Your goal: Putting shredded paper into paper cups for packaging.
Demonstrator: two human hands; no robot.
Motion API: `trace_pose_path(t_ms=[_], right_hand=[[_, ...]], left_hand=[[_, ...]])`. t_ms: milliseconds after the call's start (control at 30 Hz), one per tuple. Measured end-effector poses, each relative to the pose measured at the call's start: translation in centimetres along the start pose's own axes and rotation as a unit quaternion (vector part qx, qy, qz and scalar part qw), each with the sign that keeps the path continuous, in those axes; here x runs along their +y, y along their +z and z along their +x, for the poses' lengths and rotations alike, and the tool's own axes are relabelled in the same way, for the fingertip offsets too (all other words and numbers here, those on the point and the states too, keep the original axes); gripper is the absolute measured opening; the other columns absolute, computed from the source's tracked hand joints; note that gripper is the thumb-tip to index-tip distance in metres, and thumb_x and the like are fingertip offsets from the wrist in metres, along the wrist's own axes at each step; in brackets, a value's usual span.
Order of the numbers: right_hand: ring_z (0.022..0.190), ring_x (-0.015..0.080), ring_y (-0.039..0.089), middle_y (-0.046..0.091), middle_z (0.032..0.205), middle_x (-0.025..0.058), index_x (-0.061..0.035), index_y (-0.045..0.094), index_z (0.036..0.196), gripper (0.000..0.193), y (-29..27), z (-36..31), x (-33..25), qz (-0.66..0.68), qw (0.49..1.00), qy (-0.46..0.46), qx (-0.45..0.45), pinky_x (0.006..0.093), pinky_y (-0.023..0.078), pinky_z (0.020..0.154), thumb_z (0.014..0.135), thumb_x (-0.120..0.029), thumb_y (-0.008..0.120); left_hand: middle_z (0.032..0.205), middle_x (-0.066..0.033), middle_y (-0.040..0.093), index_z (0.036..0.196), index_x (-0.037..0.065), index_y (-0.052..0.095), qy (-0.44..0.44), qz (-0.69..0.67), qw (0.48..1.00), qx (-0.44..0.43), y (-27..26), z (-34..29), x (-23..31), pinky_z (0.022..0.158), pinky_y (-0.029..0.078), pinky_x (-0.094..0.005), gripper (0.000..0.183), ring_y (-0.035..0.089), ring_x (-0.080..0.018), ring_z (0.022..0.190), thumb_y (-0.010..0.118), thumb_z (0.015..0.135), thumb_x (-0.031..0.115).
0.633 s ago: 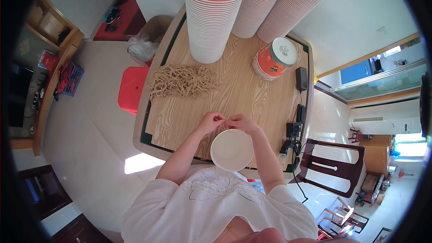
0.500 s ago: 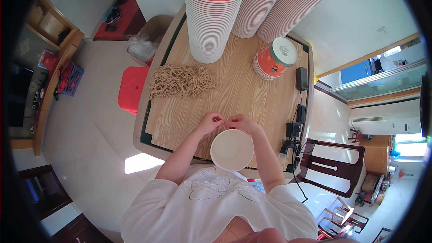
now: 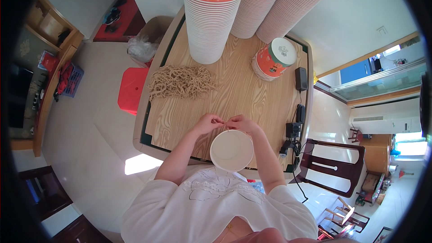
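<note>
A white paper bucket (image 3: 231,151) stands at the near table edge, its open mouth facing up. Just beyond its far rim, my left hand (image 3: 210,123) and my right hand (image 3: 241,123) meet with fingertips pinched almost together. A thin bit of tan cord (image 3: 228,129) shows between the fingers at the rim; most of it is hidden by them. Further left on the table lies a loose heap of tan cords (image 3: 182,82). Toward the far right, an orange printed bucket (image 3: 273,60) sits upside down, with its white base up and tan cord around its lower rim.
Tall nested stacks of paper buckets (image 3: 209,29) stand at the table's far side. Black power adapters (image 3: 294,130) and cables lie along the right edge. A red stool (image 3: 133,88) is left of the table, a dark wooden chair (image 3: 335,164) right of it.
My hands stay at the bucket's far rim, with only slight shifts of the fingers. The bucket and the cord heap have kept their places.
</note>
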State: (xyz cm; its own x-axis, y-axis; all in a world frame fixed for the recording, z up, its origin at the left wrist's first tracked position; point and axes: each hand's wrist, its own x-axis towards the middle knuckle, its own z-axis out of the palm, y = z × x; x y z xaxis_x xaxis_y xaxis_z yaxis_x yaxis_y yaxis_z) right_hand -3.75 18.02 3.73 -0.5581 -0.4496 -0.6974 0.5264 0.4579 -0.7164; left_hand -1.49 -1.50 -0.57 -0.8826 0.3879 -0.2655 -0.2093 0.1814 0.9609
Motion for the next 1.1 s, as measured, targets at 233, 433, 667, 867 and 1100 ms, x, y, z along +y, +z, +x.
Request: trace_pose_path(t_ms=[233,433,667,867,1100], right_hand=[[0.06,0.0061,0.05,0.056,0.065,-0.0014,-0.0036,0.062,0.076,0.018,0.2,0.2,0.3,-0.029,0.999,-0.019,-0.001,0.0203,0.04,0.054,0.078,-0.021,0.059],[0.063,0.0053,0.049,0.055,0.066,-0.0034,-0.0051,0.062,0.076,0.015,0.2,-0.8,-0.5,-0.117,0.992,-0.024,-0.03,0.0212,0.04,0.057,0.078,-0.019,0.057],[0.066,0.0061,0.049,0.056,0.07,-0.0026,-0.0048,0.061,0.081,0.015,-0.3,-2.7,-1.9,-0.165,0.98,-0.053,-0.094,0.0223,0.041,0.06,0.078,-0.019,0.057],[0.07,0.0079,0.053,0.059,0.073,0.0013,-0.0038,0.062,0.083,0.016,-1.1,-1.7,0.3,-0.125,0.99,-0.059,-0.003,0.0234,0.043,0.063,0.081,-0.017,0.053],[0.072,0.0103,0.055,0.061,0.076,0.0044,-0.0033,0.063,0.087,0.017,-0.7,-3.2,-1.4,-0.17,0.981,-0.082,-0.047,0.0244,0.045,0.066,0.081,-0.015,0.052]], left_hand=[[0.068,-0.005,0.062,0.078,0.003,0.064,-0.05,0.072,0.996,0.014,0.4,0.4,-0.2,0.058,0.046,-0.0246,0.009,0.056,-0.0106,0.062,0.065,0.071,0.01],[0.069,-0.0067,0.062,0.076,0.007,0.064,-0.063,0.099,0.993,-0.02,0.7,0.1,-1.5,0.061,0.046,-0.0289,0.011,0.058,-0.016,0.062,0.067,0.068,0.014],[0.068,-0.0052,0.062,0.076,0.007,0.065,-0.056,0.146,0.983,-0.097,1.2,-0.6,-1.5,0.059,0.044,-0.0281,0.007,0.056,-0.0111,0.062,0.066,0.07,0.01],[0.068,-0.0056,0.062,0.077,0.004,0.064,-0.068,0.131,0.983,-0.114,2.4,-0.6,-1.4,0.059,0.045,-0.0267,0.007,0.057,-0.0109,0.064,0.065,0.07,0.008],[0.069,-0.0052,0.062,0.077,0.003,0.063,-0.067,0.114,0.984,-0.119,2.7,-0.2,-1.6,0.059,0.046,-0.0257,0.006,0.057,-0.0108,0.064,0.063,0.071,0.006]])
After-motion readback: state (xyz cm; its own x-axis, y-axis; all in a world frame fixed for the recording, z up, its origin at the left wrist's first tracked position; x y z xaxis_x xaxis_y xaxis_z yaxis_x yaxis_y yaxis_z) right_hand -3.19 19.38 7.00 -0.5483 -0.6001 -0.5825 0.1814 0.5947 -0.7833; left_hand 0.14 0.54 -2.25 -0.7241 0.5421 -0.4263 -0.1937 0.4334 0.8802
